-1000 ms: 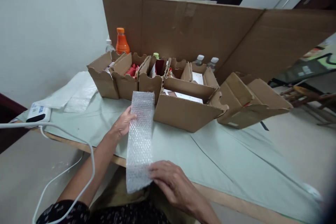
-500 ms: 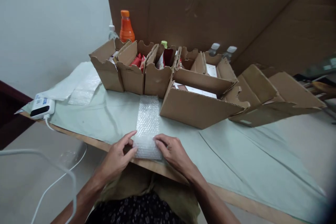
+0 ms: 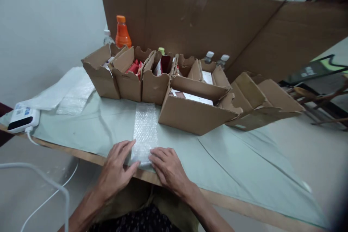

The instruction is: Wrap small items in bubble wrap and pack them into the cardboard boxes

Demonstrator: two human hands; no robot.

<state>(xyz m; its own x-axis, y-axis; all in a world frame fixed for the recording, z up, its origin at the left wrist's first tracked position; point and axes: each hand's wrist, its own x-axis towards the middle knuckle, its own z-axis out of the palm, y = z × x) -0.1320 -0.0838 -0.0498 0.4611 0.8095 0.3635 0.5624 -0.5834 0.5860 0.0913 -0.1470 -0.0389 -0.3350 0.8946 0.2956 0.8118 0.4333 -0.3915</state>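
Note:
A strip of clear bubble wrap [image 3: 146, 127] lies flat on the pale green cloth [image 3: 174, 141], its near end close to the table's front edge. At its left edge rests my left hand [image 3: 117, 166], with the thumb and fingers spread apart. My right hand [image 3: 168, 166] lies over the near right corner of the strip, fingers stretched out and touching it. Neither hand grips anything that I can see. Just beyond the strip stand several cardboard bins [image 3: 156, 87] holding red packets [image 3: 133, 67] and flat white boxes [image 3: 191, 97].
More plastic wrap [image 3: 73, 94] lies at the left. Beside it sits a white device [image 3: 24, 117] with a cable hanging off the edge. An orange bottle [image 3: 123, 32] stands behind the bins. Tilted cardboard bins [image 3: 255, 105] are at the right, and a tall cardboard panel [image 3: 168, 14] closes the back.
My right hand has gone from a pinch at the strip's right edge to lying flatter with its fingers extended. My left fingers have spread slightly. The camera view has shifted.

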